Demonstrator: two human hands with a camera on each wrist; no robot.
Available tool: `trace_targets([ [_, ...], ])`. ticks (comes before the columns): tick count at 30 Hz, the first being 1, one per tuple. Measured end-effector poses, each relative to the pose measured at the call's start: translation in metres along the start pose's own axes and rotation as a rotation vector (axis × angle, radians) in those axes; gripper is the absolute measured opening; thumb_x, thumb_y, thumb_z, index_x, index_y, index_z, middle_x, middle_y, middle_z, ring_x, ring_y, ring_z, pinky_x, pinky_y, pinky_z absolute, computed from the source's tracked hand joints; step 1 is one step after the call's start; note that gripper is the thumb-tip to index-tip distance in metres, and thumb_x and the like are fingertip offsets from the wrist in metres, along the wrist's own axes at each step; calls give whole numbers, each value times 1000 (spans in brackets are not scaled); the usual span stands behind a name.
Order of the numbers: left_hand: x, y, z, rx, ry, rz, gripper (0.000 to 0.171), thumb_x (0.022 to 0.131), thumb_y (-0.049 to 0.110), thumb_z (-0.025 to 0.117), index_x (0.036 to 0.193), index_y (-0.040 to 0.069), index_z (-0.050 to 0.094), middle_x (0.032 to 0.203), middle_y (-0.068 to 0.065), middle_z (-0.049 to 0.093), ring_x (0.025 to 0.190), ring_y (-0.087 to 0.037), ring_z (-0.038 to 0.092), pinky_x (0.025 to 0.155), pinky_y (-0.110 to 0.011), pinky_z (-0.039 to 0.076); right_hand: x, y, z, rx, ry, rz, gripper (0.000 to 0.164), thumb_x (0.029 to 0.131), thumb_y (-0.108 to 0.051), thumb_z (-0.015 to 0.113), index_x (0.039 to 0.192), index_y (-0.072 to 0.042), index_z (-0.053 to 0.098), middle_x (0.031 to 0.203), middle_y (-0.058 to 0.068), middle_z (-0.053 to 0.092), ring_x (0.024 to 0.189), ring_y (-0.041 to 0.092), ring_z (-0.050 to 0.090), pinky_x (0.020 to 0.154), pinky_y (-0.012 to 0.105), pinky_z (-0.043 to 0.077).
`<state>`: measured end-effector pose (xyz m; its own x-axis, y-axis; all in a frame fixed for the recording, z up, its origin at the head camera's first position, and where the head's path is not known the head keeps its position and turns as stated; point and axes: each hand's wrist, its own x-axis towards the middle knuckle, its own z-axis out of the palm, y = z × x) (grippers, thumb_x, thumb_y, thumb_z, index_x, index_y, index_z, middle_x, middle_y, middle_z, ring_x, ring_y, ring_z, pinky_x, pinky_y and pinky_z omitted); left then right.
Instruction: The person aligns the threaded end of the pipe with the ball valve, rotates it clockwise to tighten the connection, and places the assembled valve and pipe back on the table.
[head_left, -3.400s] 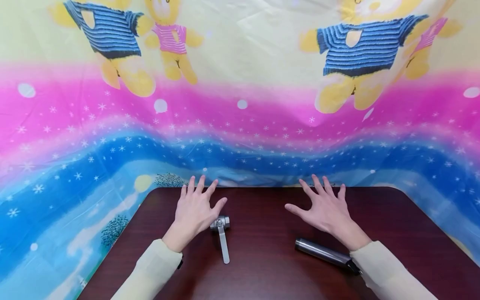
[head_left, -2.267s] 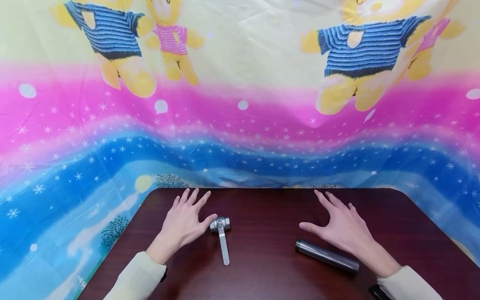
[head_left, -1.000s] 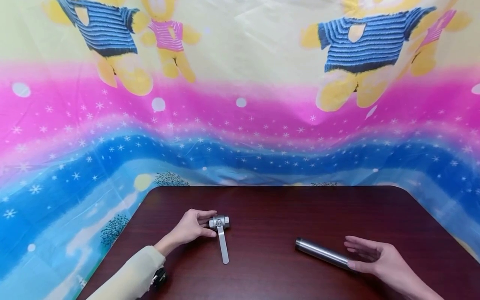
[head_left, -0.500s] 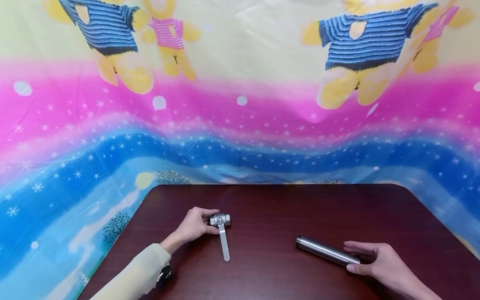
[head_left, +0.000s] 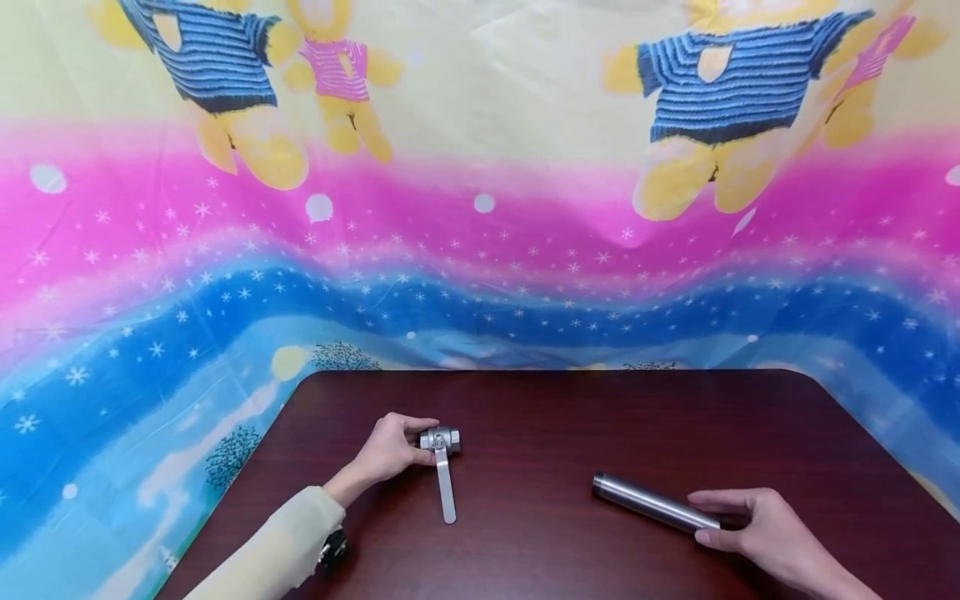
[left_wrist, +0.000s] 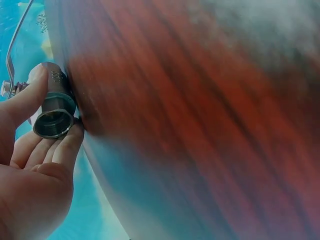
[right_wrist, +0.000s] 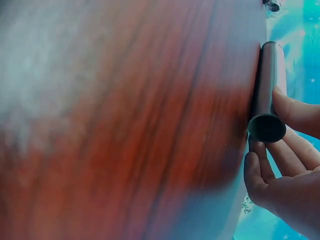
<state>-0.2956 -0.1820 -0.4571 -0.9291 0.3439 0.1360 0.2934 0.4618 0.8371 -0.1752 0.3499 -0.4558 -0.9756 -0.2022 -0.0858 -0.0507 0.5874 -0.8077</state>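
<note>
Two bare hands: one at each side of the counter [head_left: 525,550], each with a metal part.
Left grip: the left hand [head_left: 386,450] is clamped on a ball valve [head_left: 441,438], thumb and fingers pinching it from opposite sides.
Ball valve relative to left grip: its left hexagonal end sits between thumb and fingertips; the right end sticks out past them, toward the middle of the counter.
Lever handle [head_left: 446,493]: flat and silver, fixed to the valve, clear of the fingers and pointing toward the person.
Valve mouth [left_wrist: 53,124]: a round opening with a hexagonal rim, facing the left wrist camera.
Right grip: the right hand [head_left: 768,529] is clamped on a steel pipe [head_left: 652,502], thumb on the near side and fingers on the far side.
Steel pipe relative to right grip: only its near right end is between thumb and fingers; most of its length reaches out, slanting up and left to a darker far end.
Spacing: valve and pipe are well apart, with bare dark-red wood between them.
Contact below: cannot tell whether either part is lifted.
Left arm: a pale sleeve [head_left: 288,533], a black device [head_left: 333,547] at the wrist.
Backdrop: a printed cloth [head_left: 480,258] with bears and snowflakes, behind the counter.
</note>
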Motion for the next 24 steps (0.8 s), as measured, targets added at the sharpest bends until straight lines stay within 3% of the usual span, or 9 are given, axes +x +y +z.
trace_targets([
  [8,2,-2,-1,116,20,6,67,70,0,96,132,-6,70,125,-18,73,102,-20,73,84,-35,60,3,-4,0,13,-8,32,56,88,-19,87,132,9,68,124,24,71,103,22,72,74,29,60],
  [15,3,-1,1,236,48,43,67,65,5,100,127,-2,75,116,-14,77,92,-15,72,82,-35,59,4,-6,1,-7,-9,14,56,82,-17,91,129,6,71,116,17,75,93,14,70,71,28,57],
  [24,3,1,3,266,66,29,63,66,3,99,125,1,77,113,-11,77,90,-14,69,79,-35,58,4,-5,2,2,-6,8,55,81,-19,92,126,6,72,112,15,76,88,12,69,70,27,55],
])
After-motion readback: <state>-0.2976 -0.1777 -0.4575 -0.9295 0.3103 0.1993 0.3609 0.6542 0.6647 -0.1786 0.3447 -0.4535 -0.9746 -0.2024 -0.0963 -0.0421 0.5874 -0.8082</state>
